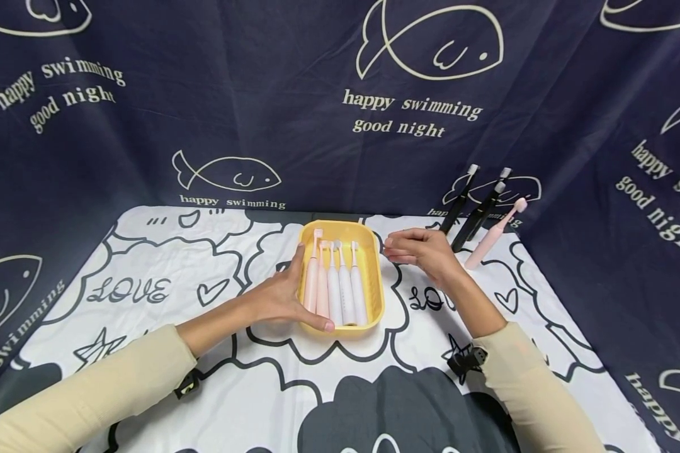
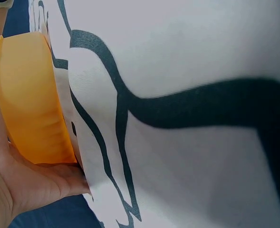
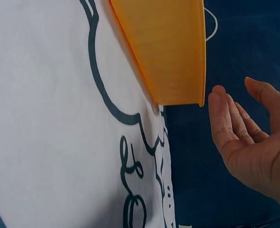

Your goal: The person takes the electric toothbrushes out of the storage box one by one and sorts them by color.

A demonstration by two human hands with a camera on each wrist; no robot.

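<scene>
A yellow plastic tray (image 1: 381, 283) sits on the patterned cloth. Inside lie electric toothbrushes side by side, heads toward the back: two pink ones, including a pink toothbrush (image 1: 311, 283), and three white ones, including a white toothbrush (image 1: 358, 292). My left hand (image 1: 280, 296) holds the tray's left side, its thumb across the near end. In the left wrist view, palm and thumb lie against the tray's outer wall (image 2: 30, 95). My right hand (image 1: 422, 251) hovers just beyond the tray's right rim, apart from it. The right wrist view shows its fingers extended and nothing between them.
At the back right stand three black electric toothbrushes, among them a black toothbrush (image 1: 459, 204), beside a pink toothbrush (image 1: 490, 242). The right hand partly covers the group's lower left. A dark blue fabric wall (image 1: 317, 94) borders the table at the back and sides.
</scene>
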